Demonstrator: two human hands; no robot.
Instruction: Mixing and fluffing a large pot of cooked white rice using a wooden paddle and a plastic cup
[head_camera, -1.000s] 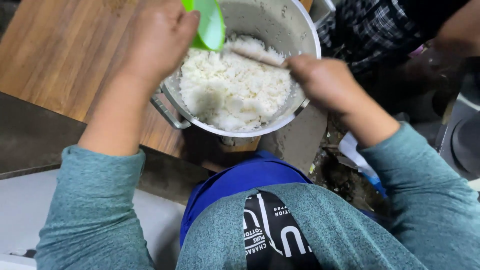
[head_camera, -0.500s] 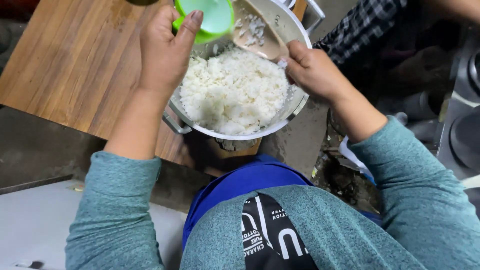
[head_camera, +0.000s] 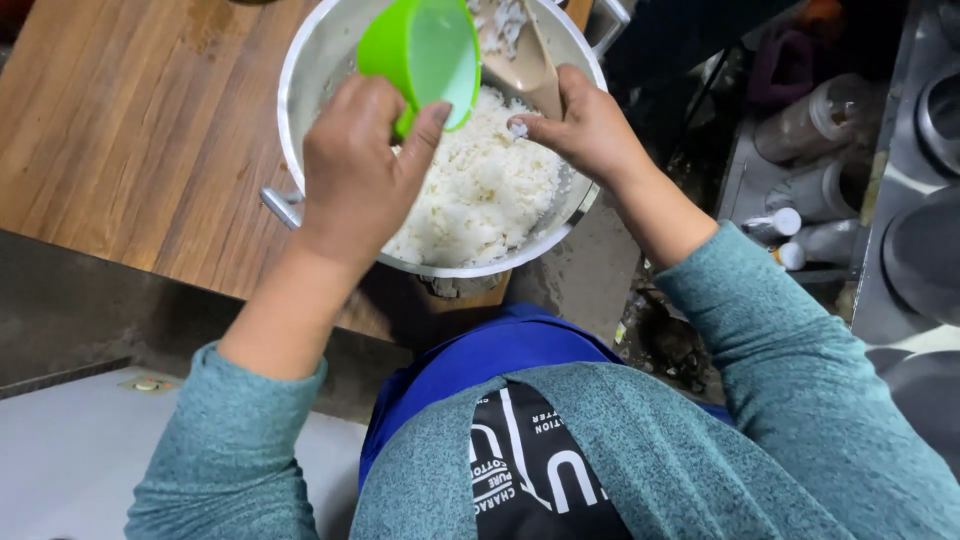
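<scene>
Left hand (head_camera: 355, 175) grip closed on green cup (head_camera: 425, 55), now tilted over pot (head_camera: 310, 70); right hand (head_camera: 585, 125) grips paddle (head_camera: 520, 55), lifted from rice (head_camera: 480, 190).

Pot mouth crowded, table side open

I see the cup (head_camera: 420, 55), spoon (head_camera: 520, 60) and both hands filling the pot (head_camera: 300, 90); the table (head_camera: 130, 130) left looks passable, while bottles (head_camera: 800, 215) crowd the dim right, probably tight.

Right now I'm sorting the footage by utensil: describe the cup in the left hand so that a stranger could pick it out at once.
Find the big metal pot of white rice on the wooden table. Above its left half, the left hand holds a small cup tilted over the rice. It is the only bright green thing; the spoon beside it, in the right hand, is pale beige.
</scene>
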